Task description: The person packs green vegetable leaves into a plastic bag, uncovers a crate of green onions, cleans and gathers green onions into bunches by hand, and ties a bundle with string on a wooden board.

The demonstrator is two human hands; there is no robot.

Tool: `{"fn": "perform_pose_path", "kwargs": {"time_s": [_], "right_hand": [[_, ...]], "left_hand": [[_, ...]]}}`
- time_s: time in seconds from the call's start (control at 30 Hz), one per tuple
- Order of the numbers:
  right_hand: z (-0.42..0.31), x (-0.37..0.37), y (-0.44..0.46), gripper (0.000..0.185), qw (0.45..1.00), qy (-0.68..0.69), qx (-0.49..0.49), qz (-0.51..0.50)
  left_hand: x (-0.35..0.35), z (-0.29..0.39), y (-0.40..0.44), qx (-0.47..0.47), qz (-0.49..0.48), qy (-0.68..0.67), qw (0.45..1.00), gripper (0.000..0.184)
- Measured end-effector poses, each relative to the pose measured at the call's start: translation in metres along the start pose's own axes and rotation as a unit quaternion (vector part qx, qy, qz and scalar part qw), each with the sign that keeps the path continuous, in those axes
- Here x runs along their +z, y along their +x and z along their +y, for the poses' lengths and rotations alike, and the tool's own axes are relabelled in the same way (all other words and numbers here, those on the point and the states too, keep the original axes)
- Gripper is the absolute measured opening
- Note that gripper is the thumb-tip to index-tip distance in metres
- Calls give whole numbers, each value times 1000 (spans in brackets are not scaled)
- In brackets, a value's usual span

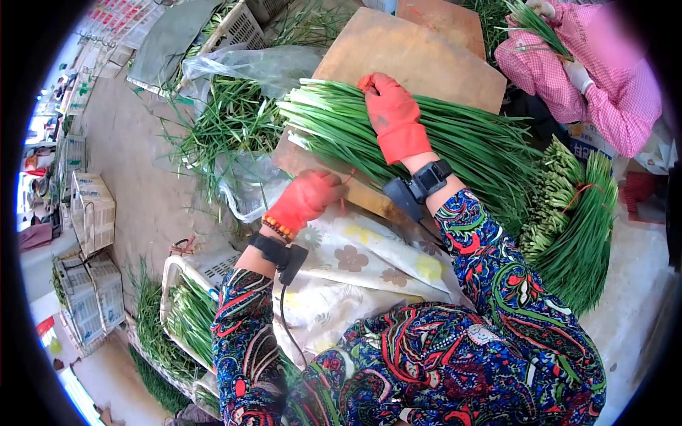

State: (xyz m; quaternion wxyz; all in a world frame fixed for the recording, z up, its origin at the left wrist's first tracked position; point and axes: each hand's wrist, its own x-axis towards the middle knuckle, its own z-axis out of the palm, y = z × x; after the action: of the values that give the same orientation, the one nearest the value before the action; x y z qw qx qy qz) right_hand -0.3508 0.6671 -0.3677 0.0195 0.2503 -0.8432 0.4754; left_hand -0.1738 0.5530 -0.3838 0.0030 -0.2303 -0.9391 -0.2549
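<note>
Over a brown board (405,53), the right fingers (383,84) curl onto green stalks (472,133) and the left fingers (327,183) pinch a red tie (352,172).

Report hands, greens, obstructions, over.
Right hand on long greens. Left hand at thin red strip. Greens lie across brown board; loose stalks beside it.

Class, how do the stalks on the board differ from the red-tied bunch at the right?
The stalks on the board lie across the picture; the red-tied bunch runs mostly up and down it. The right hand rests on the stalks; neither hand touches the bunch. Both have long green leaves.
</note>
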Motion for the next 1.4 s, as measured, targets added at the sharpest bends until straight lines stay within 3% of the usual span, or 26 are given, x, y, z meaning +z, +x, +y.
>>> {"fn": "perform_pose_path", "kwargs": {"time_s": [0.1, 0.23, 0.37, 0.47, 0.5, 0.6, 0.63, 0.67, 0.73, 0.87, 1.03, 1.33, 1.4], "right_hand": [[1, 2, 1, 8, 999, 40, 6, -13], [4, 0, 2, 12, 997, 70, 18, -41], [3, 2, 3, 12, 994, 108, 7, -32], [6, 3, 2, 13, 996, 87, -7, -25], [2, 1, 1, 12, 997, 78, 2, -27], [0, 2, 1, 12, 997, 74, 7, -31], [6, 6, 3, 12, 996, 87, 1, -33], [13, 11, 4, 12, 994, 99, -5, -35], [7, 7, 3, 12, 996, 82, 3, -35], [0, 4, 0, 12, 996, 78, 22, -23], [-5, -3, 0, 15, 993, 84, 35, -79], [11, 10, 0, 14, 992, 110, -12, -56], [17, 9, 1, 14, 990, 121, 1, -66]], "left_hand": [[-2, -3, -7, -29, -22, -10, 999, 18], [-13, 7, -5, -74, 98, -19, 992, 15], [-25, 24, 18, -172, 275, -94, 941, 17], [-49, 19, 25, -126, 334, -29, 934, 26], [-52, 12, 14, -163, 268, -85, 946, 34], [-36, 1, -14, -78, 3, 15, 997, 40], [-26, 6, -18, -20, 17, 55, 998, 44], [-16, 6, -18, -13, -49, 21, 998, 48], [-7, 13, -13, -12, -25, 74, 997, 45], [3, 4, -10, -26, 14, 34, 999, 37], [8, -5, -16, -31, 19, -23, 999, 30], [-41, 28, 46, -85, 257, 123, 955, 19], [-46, 24, 71, -107, 239, 145, 954, 15]]}}
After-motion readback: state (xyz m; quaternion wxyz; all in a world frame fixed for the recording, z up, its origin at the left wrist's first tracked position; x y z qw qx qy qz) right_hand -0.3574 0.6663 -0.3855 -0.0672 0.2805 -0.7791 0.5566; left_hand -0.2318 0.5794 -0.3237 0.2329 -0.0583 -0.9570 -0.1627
